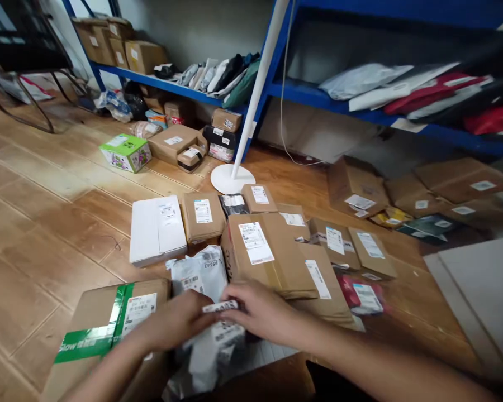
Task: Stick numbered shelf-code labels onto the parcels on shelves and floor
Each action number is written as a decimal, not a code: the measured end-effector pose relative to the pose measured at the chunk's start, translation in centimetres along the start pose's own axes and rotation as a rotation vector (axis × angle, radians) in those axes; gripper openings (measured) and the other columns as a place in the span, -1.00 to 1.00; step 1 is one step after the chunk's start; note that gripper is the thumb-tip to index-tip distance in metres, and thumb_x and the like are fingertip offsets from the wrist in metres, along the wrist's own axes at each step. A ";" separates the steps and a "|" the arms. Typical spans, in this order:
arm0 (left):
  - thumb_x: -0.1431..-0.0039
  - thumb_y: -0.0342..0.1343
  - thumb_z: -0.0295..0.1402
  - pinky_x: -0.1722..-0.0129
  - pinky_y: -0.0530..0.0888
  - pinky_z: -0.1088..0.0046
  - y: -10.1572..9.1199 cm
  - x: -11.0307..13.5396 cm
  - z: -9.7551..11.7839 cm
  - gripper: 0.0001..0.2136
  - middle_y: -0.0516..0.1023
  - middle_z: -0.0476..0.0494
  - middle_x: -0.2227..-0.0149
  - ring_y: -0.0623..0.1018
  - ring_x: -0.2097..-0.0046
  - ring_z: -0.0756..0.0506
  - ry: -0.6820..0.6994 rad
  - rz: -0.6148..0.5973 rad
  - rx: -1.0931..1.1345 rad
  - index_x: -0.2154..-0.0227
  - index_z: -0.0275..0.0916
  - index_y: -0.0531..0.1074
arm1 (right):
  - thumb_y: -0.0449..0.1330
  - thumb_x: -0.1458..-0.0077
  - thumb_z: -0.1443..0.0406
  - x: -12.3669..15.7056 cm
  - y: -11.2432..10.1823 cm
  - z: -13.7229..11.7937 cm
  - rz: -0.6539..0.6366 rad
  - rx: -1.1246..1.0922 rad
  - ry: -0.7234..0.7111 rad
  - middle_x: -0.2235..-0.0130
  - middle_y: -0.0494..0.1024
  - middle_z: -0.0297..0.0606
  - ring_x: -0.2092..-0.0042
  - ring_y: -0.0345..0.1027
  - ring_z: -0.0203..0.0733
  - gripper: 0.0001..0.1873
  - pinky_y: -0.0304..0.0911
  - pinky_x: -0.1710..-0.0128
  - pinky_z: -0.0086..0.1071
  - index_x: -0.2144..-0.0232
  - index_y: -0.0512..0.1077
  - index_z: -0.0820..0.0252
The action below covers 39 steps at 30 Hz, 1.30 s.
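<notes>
My left hand (178, 321) and my right hand (262, 312) meet low in the view over a grey plastic mail bag (209, 349). Both hands pinch a small white label strip (220, 306) between their fingertips, just above the bag. Another grey plastic bag (199, 273) lies right behind them. A cardboard box with green tape (109, 324) sits under my left forearm. A large brown box with a white shipping label (264, 254) stands just beyond my right hand.
Several brown parcels and a white box (157, 229) lie spread on the wooden floor. A white pole on a round base (232, 178) stands behind them. Blue shelving (360, 106) holds boxes and soft parcels. A green printed box (126, 152) sits at the left.
</notes>
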<state>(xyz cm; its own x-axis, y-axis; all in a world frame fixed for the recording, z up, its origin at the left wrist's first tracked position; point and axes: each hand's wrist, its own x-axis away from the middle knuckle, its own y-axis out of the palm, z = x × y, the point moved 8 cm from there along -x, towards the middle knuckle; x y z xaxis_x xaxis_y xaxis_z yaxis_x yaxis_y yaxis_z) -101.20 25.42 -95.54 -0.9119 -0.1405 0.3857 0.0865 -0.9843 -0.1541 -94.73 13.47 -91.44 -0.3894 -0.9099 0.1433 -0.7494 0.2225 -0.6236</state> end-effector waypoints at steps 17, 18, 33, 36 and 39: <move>-0.03 0.11 0.01 0.38 0.41 0.45 33.6 -6.9 -1.3 -0.66 0.55 -0.04 0.46 0.50 0.37 -0.12 0.040 -0.249 0.055 0.41 -0.19 0.51 | 0.43 0.26 0.20 26.4 -2.1 24.5 0.760 -1.071 0.363 0.48 0.48 -0.39 0.46 0.29 -0.38 -0.67 0.17 0.39 -0.46 0.42 0.47 0.24; -0.02 0.12 -0.01 0.38 0.42 0.45 34.8 -7.5 -1.7 -0.66 0.57 -0.05 0.45 0.51 0.37 -0.12 0.035 -0.257 0.073 0.38 -0.19 0.51 | 0.43 0.25 0.20 27.2 -1.7 25.6 0.791 -1.104 0.366 0.46 0.49 -0.38 0.45 0.30 -0.37 -0.66 0.17 0.38 -0.46 0.40 0.48 0.24; 0.07 0.22 -0.05 0.41 0.39 0.52 41.0 -10.1 -6.6 -0.60 0.55 -0.04 0.49 0.49 0.41 -0.06 -0.074 -0.291 0.194 0.29 -0.30 0.51 | 0.35 0.13 0.15 31.8 -1.3 31.3 0.949 -0.990 0.429 0.52 0.45 -0.40 0.47 0.28 -0.34 -0.75 0.18 0.37 -0.42 0.48 0.48 0.21; 0.00 0.15 -0.04 0.45 0.34 0.54 41.0 -10.4 -6.6 -0.64 0.50 -0.02 0.54 0.43 0.47 -0.03 -0.003 -0.245 0.062 0.44 -0.31 0.48 | 0.35 0.14 0.15 32.0 -0.9 31.9 0.959 -1.027 0.428 0.48 0.49 -0.37 0.44 0.31 -0.33 -0.73 0.18 0.39 -0.43 0.44 0.48 0.21; -0.04 0.12 -0.03 0.51 0.26 0.56 40.7 -10.7 -6.2 -0.63 0.39 0.04 0.61 0.34 0.52 0.02 0.079 -0.163 -0.064 0.56 -0.29 0.41 | 0.36 0.16 0.15 32.0 -0.5 32.4 0.948 -1.066 0.429 0.43 0.53 -0.34 0.42 0.33 -0.31 -0.69 0.19 0.39 -0.43 0.38 0.48 0.22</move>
<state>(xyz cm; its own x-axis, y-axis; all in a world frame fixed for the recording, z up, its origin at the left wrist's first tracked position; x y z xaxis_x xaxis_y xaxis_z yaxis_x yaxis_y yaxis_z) -90.44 -12.46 -111.54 -0.9406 0.0318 0.3381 -0.0885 -0.9842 -0.1535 -89.43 -27.08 -111.44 -0.9261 -0.1559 0.3437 -0.0888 0.9752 0.2029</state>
